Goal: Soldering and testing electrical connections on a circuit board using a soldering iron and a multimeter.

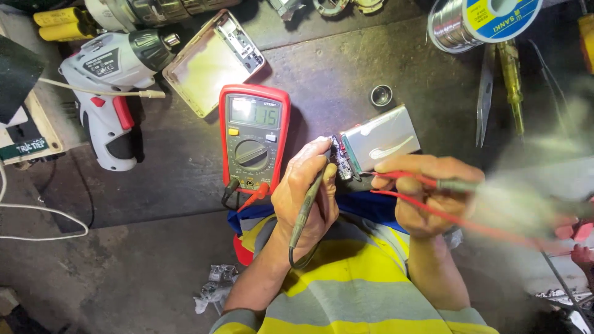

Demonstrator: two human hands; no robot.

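Both hands are mid-measurement: left hand [306,195] pinches the dark probe [307,207], right hand [427,192] grips the red probe [427,181], tips on the small circuit board [341,159] of a silver battery pack [382,137] on the tabletop [173,161]. Red multimeter [253,137] is already on with a reading, though contact looks iffy from here.

Grey multimeter screen [254,111], blue-yellow spool label [500,13]

Electronics repair workshop: worn dark workbench [346,68] carrying a multimeter [253,139], cordless screwdriver drill [120,80], solder spool [476,18] and screwdriver [510,80].
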